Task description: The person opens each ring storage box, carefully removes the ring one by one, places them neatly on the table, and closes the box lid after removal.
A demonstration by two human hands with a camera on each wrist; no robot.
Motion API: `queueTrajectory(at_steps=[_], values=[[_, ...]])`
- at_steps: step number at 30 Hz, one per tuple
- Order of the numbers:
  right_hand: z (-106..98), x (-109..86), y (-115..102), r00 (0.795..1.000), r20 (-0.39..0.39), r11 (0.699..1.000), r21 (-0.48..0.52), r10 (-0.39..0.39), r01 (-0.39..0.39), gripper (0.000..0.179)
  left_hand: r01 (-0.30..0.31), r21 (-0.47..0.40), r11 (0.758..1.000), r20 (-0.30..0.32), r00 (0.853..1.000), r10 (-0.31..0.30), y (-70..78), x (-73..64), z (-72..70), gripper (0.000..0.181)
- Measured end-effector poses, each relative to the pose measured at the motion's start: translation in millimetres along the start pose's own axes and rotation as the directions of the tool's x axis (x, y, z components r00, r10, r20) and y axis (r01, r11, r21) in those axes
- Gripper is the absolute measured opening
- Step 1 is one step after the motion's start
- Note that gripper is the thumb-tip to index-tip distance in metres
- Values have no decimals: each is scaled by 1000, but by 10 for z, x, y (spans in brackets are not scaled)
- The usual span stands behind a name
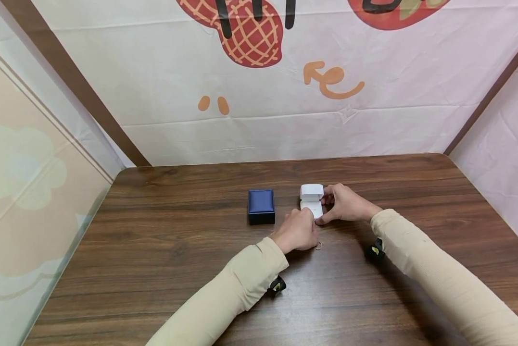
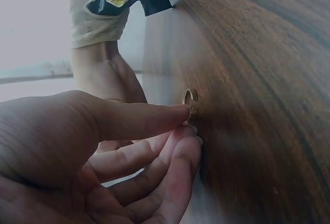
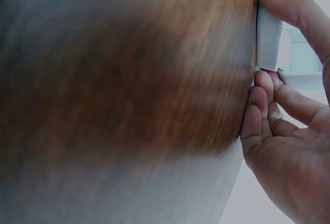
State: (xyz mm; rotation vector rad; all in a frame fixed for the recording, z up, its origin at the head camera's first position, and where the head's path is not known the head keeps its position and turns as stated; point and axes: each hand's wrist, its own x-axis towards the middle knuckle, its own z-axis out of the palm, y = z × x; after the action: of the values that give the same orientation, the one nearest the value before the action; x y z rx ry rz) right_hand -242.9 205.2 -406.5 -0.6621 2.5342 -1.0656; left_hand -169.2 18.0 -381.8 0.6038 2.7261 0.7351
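A gold-coloured ring (image 2: 192, 98) is pinched between the thumb and fingertips of my left hand (image 1: 296, 231), close over the wooden table. In the head view the ring shows as a thin loop just right of that hand. Beyond it stands a small white ring box (image 1: 312, 191) with its lid raised. My right hand (image 1: 346, 204) grips the box from the right side, thumb at the near end and fingers at the far end. Part of the box's base is hidden behind my left hand. In the right wrist view the box (image 3: 269, 33) sits between thumb and fingers.
A closed dark blue box (image 1: 261, 206) stands on the brown wooden table (image 1: 176, 250), left of the white one. Behind the table hangs a pale printed cloth (image 1: 284, 134), and more cloth hangs at both sides. Each wrist carries a black device (image 1: 277, 285).
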Motion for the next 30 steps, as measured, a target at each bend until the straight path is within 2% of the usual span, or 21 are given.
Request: queueTrajectory(at_steps=[4, 8, 12, 14, 19, 24, 27, 30], values=[[6, 0, 1, 1000, -6, 1000, -6, -6, 6, 43, 51, -33, 998, -18, 998, -52, 4, 0, -47, 33], [13, 3, 7, 1000, -8, 1000, -3, -22, 22, 43, 105, -80, 991, -100, 989, -113, -14, 12, -157, 19], [17, 2, 15, 999, -4, 999, 6, -32, 32, 43, 119, -119, 986, -216, 966, -142, -22, 44, -261, 16], [15, 2, 16, 999, -1, 999, 7, -32, 32, 42, 122, -147, 982, -266, 951, -158, -22, 64, -298, 21], [11, 2, 10, 1000, 3, 1000, 10, -16, 16, 41, 128, -208, 970, -337, 921, -194, -45, 114, -352, 33], [6, 2, 6, 1000, -3, 1000, 2, -23, 23, 41, 145, -223, 964, -337, 917, -216, -73, 179, -378, 39], [1, -4, 7, 1000, -5, 1000, -4, -21, 21, 41, 170, -244, 955, -290, 927, -239, -74, 226, -388, 46], [-3, -7, 0, 1000, -5, 1000, -14, -19, 19, 40, 196, -270, 943, -217, 941, -258, -64, 277, -391, 58]])
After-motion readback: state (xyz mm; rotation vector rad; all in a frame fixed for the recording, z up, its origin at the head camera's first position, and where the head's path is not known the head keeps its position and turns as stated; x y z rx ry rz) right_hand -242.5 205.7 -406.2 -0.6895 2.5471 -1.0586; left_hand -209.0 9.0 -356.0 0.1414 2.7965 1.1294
